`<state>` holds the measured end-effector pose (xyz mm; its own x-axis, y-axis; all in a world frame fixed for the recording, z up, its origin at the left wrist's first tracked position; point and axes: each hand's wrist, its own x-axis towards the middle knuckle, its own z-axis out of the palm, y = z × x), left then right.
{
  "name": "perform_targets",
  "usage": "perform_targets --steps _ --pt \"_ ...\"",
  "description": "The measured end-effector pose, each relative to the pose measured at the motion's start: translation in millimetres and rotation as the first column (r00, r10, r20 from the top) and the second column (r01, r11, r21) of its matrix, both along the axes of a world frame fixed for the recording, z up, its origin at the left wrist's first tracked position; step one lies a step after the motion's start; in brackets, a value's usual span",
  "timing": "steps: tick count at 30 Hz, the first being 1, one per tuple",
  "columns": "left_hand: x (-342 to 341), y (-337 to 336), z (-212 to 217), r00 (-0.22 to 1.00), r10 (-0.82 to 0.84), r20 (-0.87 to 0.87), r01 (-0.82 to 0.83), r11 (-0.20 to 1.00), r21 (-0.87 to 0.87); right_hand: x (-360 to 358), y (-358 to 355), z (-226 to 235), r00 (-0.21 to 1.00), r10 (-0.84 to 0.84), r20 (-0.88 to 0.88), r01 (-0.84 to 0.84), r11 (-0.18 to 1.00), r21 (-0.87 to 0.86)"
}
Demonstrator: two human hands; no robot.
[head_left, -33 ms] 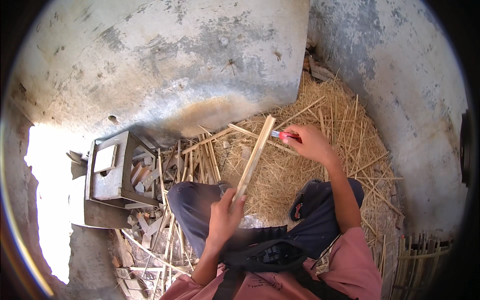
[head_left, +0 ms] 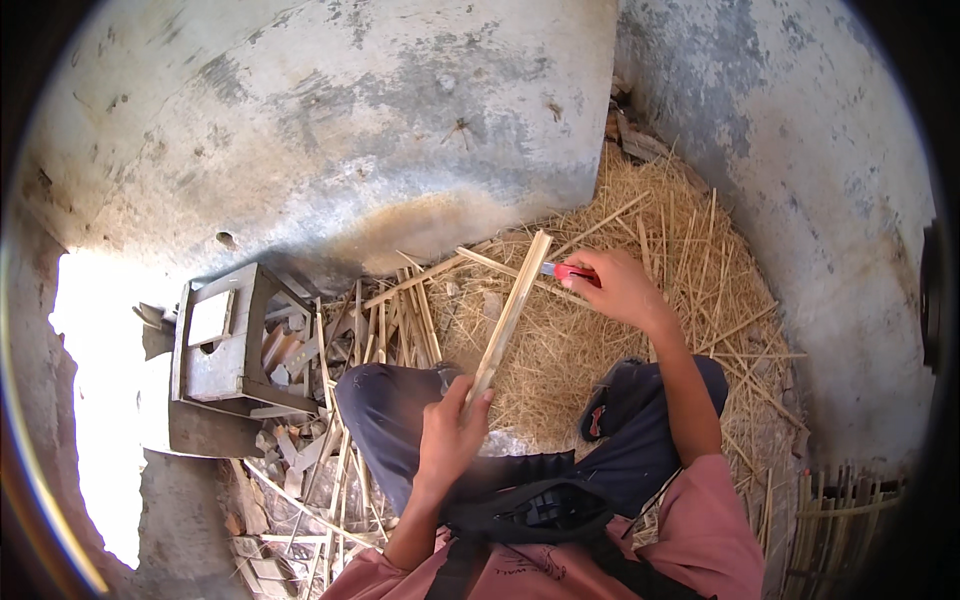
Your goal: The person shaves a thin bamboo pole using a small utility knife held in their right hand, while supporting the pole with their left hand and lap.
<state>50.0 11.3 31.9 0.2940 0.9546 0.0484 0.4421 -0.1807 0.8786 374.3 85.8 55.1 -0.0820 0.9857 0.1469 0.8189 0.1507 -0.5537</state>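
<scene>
My left hand (head_left: 452, 430) is closed around the lower end of a long, pale bamboo strip (head_left: 512, 308), which slants up and to the right in front of me. In my right hand (head_left: 622, 287) is a red utility knife (head_left: 577, 273). Its short metal blade points left and lies at or very close to the strip's right edge, near the upper end; whether it touches, I cannot tell. The fingers of my right hand wrap around the knife's handle.
Thin shavings (head_left: 560, 380) and loose strips cover the floor around my crossed legs. To the left, a wooden stool (head_left: 215, 340) lies on its side beside rubble. Worn walls (head_left: 400, 120) stand ahead and to the right. More sticks (head_left: 845, 520) stand at the lower right.
My right hand and the knife have shifted very slightly to the left. The bamboo strip and my left hand look unmoved.
</scene>
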Motion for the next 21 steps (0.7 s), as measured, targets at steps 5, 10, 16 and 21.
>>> perform_targets --steps 5,10,16,21 --pt "6 9 -17 0.997 0.027 -0.075 -0.021 0.997 0.076 -9 -7 15 0.996 -0.001 -0.091 0.004 0.999 0.033" --pt "1 18 -28 0.993 0.083 -0.085 -0.077 0.994 0.074 5 -10 15 0.992 -0.114 -0.061 0.117 0.992 0.045" --pt "6 26 -21 0.993 0.107 -0.05 -0.102 0.991 0.084 -11 -12 11 0.967 -0.046 -0.249 0.102 0.972 0.214" --pt "16 24 -13 0.996 0.09 -0.004 -0.089 0.988 0.127 -56 -24 2 0.945 0.171 -0.278 -0.102 0.964 0.247"
